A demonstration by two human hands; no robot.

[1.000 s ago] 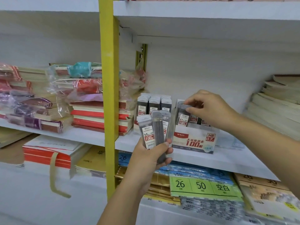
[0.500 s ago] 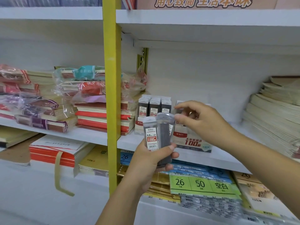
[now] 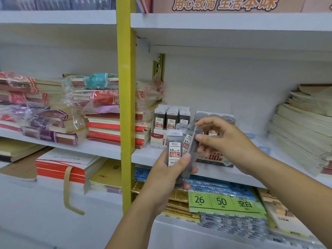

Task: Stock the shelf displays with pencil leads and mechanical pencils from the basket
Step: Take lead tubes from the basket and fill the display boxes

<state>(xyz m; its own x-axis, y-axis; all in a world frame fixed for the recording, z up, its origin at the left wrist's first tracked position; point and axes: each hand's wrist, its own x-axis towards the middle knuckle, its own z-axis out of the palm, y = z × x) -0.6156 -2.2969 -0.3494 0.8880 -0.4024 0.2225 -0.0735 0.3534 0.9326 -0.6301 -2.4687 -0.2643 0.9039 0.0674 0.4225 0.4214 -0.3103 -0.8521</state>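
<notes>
My left hand [image 3: 166,178] grips a small bunch of clear pencil lead cases [image 3: 174,150] upright in front of the middle shelf. The nearest case carries a 0.5 label. My right hand [image 3: 224,142] pinches the top of the rightmost case [image 3: 192,141] in that bunch with thumb and forefinger. Behind them on the shelf stand two display boxes: the 0.5 lead box [image 3: 170,121], full of cases, and the 0.7 lead box [image 3: 215,159], partly hidden by my right hand. No basket or mechanical pencils are visible.
A yellow upright post [image 3: 125,105] divides the shelving. Wrapped notebook stacks [image 3: 100,112] lie left of the lead boxes and a pale notebook pile [image 3: 305,126] lies at the right. Green price tags [image 3: 222,202] and paper packs fill the shelf below.
My right hand has left the 0.7 display box and come back to the bunch in my left hand, now pinching one case. The left hand has risen slightly.
</notes>
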